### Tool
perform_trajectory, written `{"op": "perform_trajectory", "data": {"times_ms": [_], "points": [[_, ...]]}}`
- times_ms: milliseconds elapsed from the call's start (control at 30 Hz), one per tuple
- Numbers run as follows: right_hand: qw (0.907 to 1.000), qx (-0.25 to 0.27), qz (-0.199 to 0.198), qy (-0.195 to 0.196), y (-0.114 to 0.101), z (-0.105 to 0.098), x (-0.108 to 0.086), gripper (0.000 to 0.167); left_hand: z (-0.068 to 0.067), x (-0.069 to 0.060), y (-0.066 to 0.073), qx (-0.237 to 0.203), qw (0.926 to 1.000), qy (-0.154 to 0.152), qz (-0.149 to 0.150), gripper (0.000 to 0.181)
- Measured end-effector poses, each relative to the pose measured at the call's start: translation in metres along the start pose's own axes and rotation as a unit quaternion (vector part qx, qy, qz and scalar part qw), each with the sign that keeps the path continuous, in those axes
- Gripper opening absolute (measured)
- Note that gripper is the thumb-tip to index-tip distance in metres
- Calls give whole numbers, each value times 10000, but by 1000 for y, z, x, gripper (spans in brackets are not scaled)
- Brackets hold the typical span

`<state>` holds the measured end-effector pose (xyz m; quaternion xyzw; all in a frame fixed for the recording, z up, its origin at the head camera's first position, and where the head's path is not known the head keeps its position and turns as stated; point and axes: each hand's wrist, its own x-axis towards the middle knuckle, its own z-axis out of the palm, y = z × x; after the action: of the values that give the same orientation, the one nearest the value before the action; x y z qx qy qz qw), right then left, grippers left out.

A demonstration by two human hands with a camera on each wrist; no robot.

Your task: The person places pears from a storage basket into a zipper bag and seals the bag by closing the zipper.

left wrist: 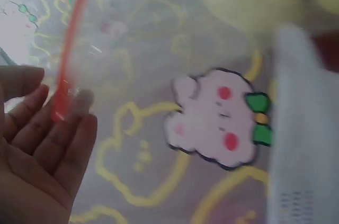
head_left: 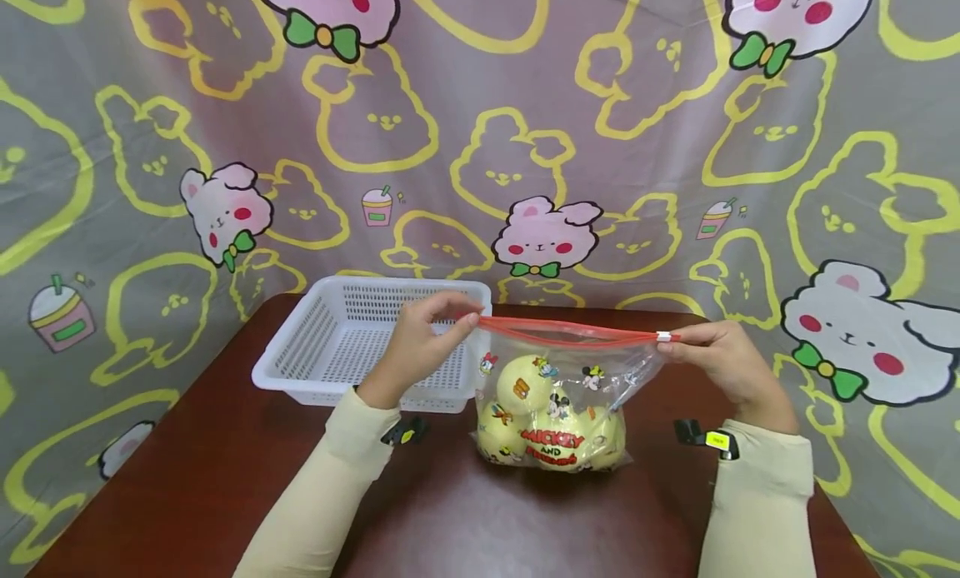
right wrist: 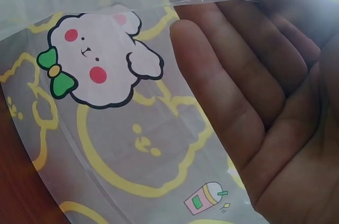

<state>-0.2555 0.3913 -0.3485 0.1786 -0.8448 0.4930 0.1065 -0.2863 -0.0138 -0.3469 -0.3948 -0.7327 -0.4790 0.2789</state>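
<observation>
A clear zip bag (head_left: pixel 551 455) printed with cartoon characters stands on the table, with several pale yellow balls (head_left: pixel 519 386) inside. Its red zip edge (head_left: pixel 637 339) is stretched between both hands, and the mouth gapes slightly. My left hand (head_left: pixel 420 341) pinches the left end of that edge between thumb and finger; the left wrist view shows the red strip (left wrist: pixel 66 70) at the fingers. At the right end, beside a white slider (head_left: pixel 663 336), my right hand (head_left: pixel 733 363) pinches the bag's corner. In the right wrist view its other fingers (right wrist: pixel 217 81) extend below the clear plastic.
Behind the left hand a white perforated basket (head_left: pixel 300 384) stands on the dark red-brown table (head_left: pixel 187 470). A grey curtain (head_left: pixel 450 87) with yellow bear outlines and pink rabbits hangs behind and at both sides.
</observation>
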Motion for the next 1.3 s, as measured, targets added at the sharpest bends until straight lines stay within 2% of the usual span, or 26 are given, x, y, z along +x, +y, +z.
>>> {"op": "perform_trajectory", "data": {"times_ms": [100,167,267,367,467,567,667,833,1033,1167,1300], "points": [[10000,-58,-2,-26,0,1,-1,21,6,11,15,511,9969,-117,590,11],[9999,-93,-40,-29,0,2,-1,22,12,20,26,776,9916,-374,968,11],[9999,-116,-101,-19,0,4,1,21,27,36,42,1002,9797,-900,1485,12],[9999,-89,-114,-40,-1,6,3,21,43,51,54,1233,9655,-1340,1863,11],[9999,-101,-108,-15,-2,6,4,21,59,64,63,1395,9551,-1623,2051,7],[9999,-37,-124,6,-2,5,5,21,76,76,71,1398,9489,-1893,2101,2],[9998,28,-179,-21,-1,3,4,20,93,85,76,1432,9427,-2137,2127,4],[9993,118,-308,-150,0,0,3,17,115,95,78,1644,9354,-2414,1993,7],[9985,270,-447,-163,0,0,4,16,129,104,75,1777,9320,-2752,1554,9],[9975,388,-529,-278,1,1,2,14,135,106,74,1870,9266,-3008,1260,11],[9970,452,-590,-226,1,2,0,14,143,108,75,1973,9196,-3208,1119,11]]}}
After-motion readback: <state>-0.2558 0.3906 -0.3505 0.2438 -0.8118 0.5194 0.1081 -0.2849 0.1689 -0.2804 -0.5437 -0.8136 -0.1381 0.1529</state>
